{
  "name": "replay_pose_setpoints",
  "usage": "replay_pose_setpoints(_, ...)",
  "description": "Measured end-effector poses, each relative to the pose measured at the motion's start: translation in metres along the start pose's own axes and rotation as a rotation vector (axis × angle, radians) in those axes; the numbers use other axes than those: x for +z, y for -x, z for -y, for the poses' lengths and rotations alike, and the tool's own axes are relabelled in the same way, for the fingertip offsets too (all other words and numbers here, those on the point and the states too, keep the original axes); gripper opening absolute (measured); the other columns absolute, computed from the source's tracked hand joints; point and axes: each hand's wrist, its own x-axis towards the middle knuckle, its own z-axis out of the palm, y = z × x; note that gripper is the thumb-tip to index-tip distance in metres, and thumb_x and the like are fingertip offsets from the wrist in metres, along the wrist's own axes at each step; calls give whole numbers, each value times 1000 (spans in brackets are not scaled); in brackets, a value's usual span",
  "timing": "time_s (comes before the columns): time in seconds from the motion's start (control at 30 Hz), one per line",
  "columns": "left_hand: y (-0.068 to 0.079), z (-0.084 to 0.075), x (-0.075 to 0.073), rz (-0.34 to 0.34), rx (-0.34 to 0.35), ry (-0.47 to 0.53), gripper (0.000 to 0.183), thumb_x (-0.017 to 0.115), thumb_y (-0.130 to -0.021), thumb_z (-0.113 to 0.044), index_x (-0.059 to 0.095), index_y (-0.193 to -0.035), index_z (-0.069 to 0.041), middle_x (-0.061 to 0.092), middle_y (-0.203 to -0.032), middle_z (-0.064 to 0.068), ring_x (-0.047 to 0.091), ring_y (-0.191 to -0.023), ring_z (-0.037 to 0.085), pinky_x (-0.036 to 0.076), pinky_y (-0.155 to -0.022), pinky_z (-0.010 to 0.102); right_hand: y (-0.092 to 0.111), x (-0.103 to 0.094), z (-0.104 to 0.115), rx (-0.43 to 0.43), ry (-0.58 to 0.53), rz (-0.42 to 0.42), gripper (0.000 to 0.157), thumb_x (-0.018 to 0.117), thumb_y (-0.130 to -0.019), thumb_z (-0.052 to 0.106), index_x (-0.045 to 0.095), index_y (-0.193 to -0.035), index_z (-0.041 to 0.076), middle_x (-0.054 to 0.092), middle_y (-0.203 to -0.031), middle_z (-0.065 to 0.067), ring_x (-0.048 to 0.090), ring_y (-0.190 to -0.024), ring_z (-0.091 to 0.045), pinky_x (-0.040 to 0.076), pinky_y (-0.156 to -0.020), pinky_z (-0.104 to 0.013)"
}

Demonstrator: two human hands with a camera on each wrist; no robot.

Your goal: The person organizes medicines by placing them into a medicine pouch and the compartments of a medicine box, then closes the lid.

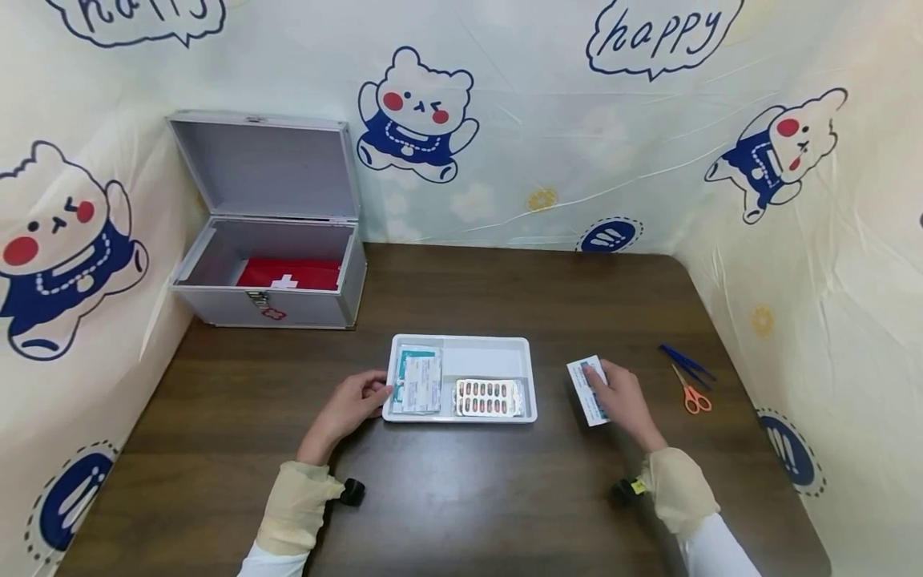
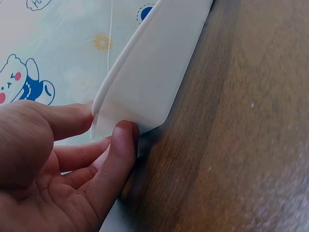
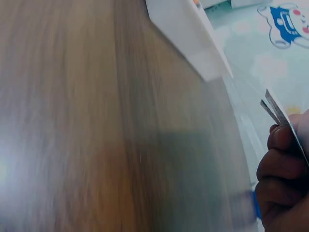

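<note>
A white divided tray lies on the table, holding teal-and-white flat packets in its left compartment and blister packs of capsules in the lower right one. At the tray's left end, my left hand pinches the rim; the left wrist view shows its digits against the tray wall. To the right of the tray, my right hand grips thin white packets with blue print, held tilted above the table. Two thin edges of these packets show in the right wrist view.
An open silver case with a red pouch marked by a white cross stands at the back left. Blue tweezers and orange-handled scissors lie at the right. Printed cloth encloses the table's back and sides.
</note>
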Motion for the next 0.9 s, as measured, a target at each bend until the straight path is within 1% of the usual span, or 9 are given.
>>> replay_pose_setpoints(0.23, 0, 0, 1, -6, -6, -4, 41, 58, -100, -15, 54, -135, 7, 65, -105, 17, 61, -85, 17, 58, -74, 28, -12, 22, 22, -36, -60, -43, 27, 58, -102, 25, 67, -95, 1, 64, -70, -11, 55, -53, -10, 46, -51, -26)
replay_pose_setpoints(0.3, 1, 0, 1, -7, -3, -10, 41, 59, -100, -15, 54, -135, 7, 65, -105, 17, 60, -85, 17, 58, -73, 28, -14, 29, 29, -33, -84, -52, 26, 58, -101, 24, 67, -94, 1, 64, -69, -11, 56, -53, -11, 46, -51, -26)
replay_pose_setpoints(0.57, 2, 0, 2, -4, 1, -9, 41, 59, -100, -16, 54, -134, 7, 65, -105, 17, 60, -84, 16, 57, -72, 27, -21, 53, 58, -28, -126, -55, 24, 57, -102, 22, 69, -101, 0, 65, -73, -12, 55, -59, -14, 44, -55, -25)
replay_pose_setpoints(0.9, 1, 0, 1, -5, -7, 2, 42, 60, -100, -16, 54, -135, 7, 65, -106, 17, 61, -86, 17, 58, -74, 29, -25, 74, 82, -47, -160, -51, 26, 56, -102, 23, 68, -101, 0, 61, -70, -9, 53, -61, -15, 42, -57, -26)
